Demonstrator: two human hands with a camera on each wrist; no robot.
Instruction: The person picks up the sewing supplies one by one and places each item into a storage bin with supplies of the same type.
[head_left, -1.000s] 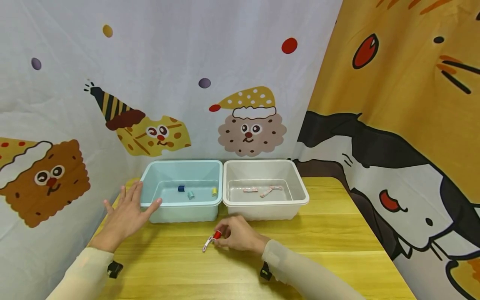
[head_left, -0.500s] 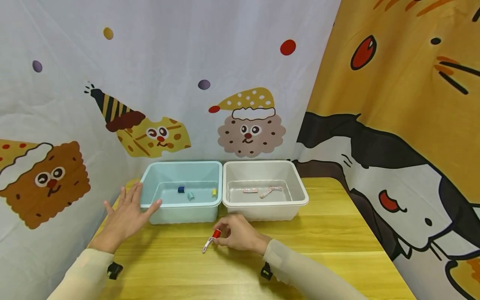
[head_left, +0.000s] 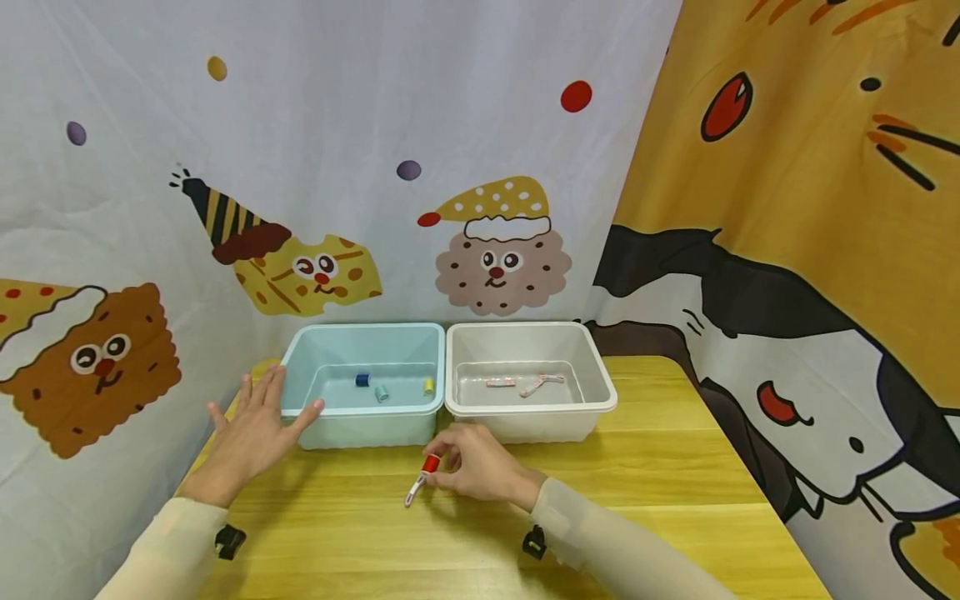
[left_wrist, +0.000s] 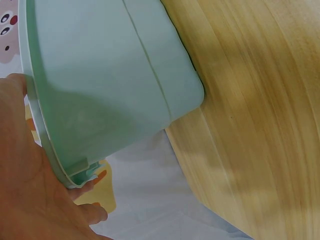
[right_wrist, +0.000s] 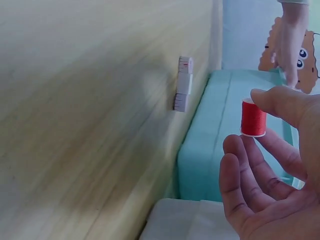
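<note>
My right hand (head_left: 483, 468) pinches a spool of red thread (right_wrist: 253, 118) between thumb and fingertips, raised off the table in the right wrist view. Beneath it on the wood lies a folded white measuring tape (right_wrist: 183, 84) with printed marks. The left hand (head_left: 255, 437) rests on the left front corner of the light blue bin (head_left: 367, 429), fingers spread along its rim. Inside that bin are a dark blue spool (head_left: 363, 380), a teal spool (head_left: 382, 392) and a yellow spool (head_left: 429, 386).
Right beside the blue bin stands a white bin (head_left: 528, 425). It holds a short pinkish-white strip (head_left: 501, 382) and a longer bent one (head_left: 542, 384). Both bins sit at the back of the wooden table (head_left: 615, 517), against a printed curtain (head_left: 315, 125).
The right hand has risen slightly with the red spool, moving a little toward the bins. The measuring tape stays on the table, and the left hand keeps its place on the rim.
</note>
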